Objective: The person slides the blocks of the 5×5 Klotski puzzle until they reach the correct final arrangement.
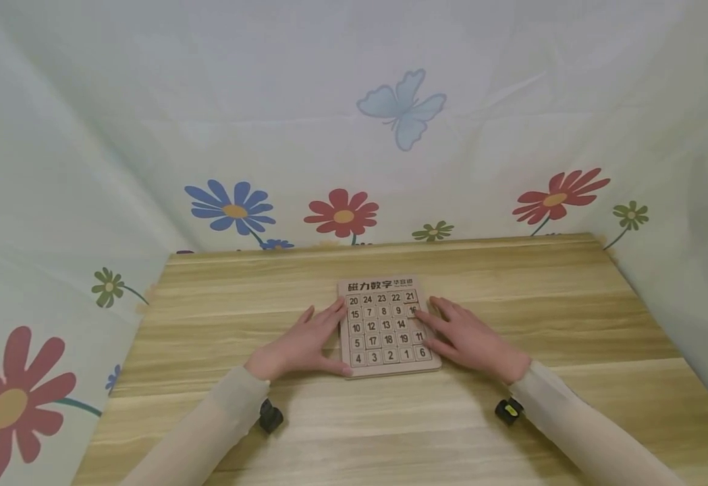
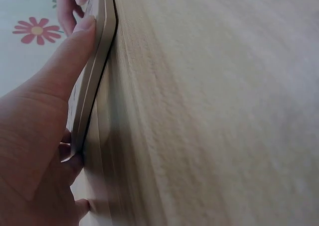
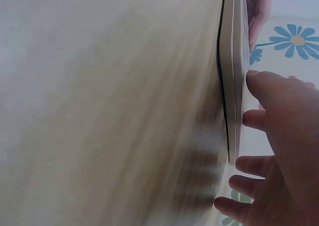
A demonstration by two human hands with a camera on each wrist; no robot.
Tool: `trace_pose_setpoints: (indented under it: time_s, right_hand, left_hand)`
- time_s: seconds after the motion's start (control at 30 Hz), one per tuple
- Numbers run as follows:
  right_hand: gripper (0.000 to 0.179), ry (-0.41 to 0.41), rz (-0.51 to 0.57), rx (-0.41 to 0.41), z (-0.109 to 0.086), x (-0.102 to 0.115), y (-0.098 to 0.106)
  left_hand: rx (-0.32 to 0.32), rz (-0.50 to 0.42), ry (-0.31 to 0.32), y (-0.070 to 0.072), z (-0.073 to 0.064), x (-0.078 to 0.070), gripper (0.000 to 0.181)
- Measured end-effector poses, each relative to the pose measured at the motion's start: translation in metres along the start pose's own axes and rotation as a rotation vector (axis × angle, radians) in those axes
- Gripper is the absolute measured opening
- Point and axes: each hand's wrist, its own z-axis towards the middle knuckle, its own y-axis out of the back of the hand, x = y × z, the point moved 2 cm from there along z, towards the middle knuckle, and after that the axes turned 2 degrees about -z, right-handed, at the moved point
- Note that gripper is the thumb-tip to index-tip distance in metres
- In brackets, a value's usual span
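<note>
A wooden sliding number puzzle (image 1: 387, 339) lies flat on the table, its square tiles numbered and Chinese lettering along the far edge. My left hand (image 1: 306, 343) holds its left side, fingers at the edge and thumb on the near left corner. The left wrist view shows that thumb (image 2: 75, 52) over the puzzle's rim (image 2: 103, 34). From the right, my right hand (image 1: 472, 337) reaches over the board with fingers extended. Its index fingertip is at tile 16 (image 1: 412, 310), and its thumb is by tile 11 (image 1: 419, 336). A vacant square shows right of tile 14 (image 1: 401, 325).
The wood-grain table (image 1: 366, 432) extends around the puzzle. Behind it hangs a pale cloth (image 1: 268, 101) printed with flowers and a butterfly. A small black camera (image 1: 270, 416) sits at the left wrist, another black device (image 1: 508, 410) at the right.
</note>
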Motion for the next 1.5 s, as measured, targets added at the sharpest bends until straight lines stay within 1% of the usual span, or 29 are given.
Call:
trace_pose_setpoints:
  time_s: [0.17, 0.3, 0.4, 0.5, 0.77, 0.93, 1.07, 1.33, 1.5]
  right_hand:
    - [0.061, 0.013, -0.005, -0.013, 0.002, 0.0, 0.001]
    - [0.063, 0.01, -0.009, 0.009, -0.001, 0.003, 0.001]
    - [0.064, 0.004, -0.025, 0.038, -0.008, 0.006, 0.002]
    - [0.063, 0.006, -0.04, 0.05, -0.018, 0.011, 0.003]
    - [0.06, 0.058, -0.054, 0.014, -0.037, 0.019, 0.005]
    - [0.06, 0.062, -0.073, 0.018, -0.044, 0.021, 0.006]
    - [0.058, 0.056, -0.061, 0.023, -0.045, 0.021, 0.006]
    - [0.058, 0.042, -0.058, 0.005, -0.04, 0.019, 0.005]
    - [0.058, 0.036, -0.042, -0.004, -0.036, 0.018, 0.005]
  left_hand:
    - [0.001, 0.001, 0.001, -0.001, 0.0, 0.0, 0.13]
    - [0.002, 0.009, 0.001, -0.002, 0.0, 0.0, 0.13]
    - [0.0, 0.022, -0.002, -0.003, 0.0, 0.0, 0.13]
    - [-0.003, 0.027, -0.006, -0.003, 0.001, 0.001, 0.131]
    - [-0.005, 0.021, -0.007, -0.003, 0.001, 0.004, 0.13]
    - [-0.01, 0.013, -0.01, -0.004, 0.001, 0.005, 0.131]
    - [-0.011, 0.008, -0.005, -0.005, 0.002, 0.007, 0.131]
    - [-0.01, 0.013, -0.003, -0.004, 0.002, 0.007, 0.131]
    - [-0.015, 0.01, -0.016, -0.004, 0.001, 0.005, 0.13]
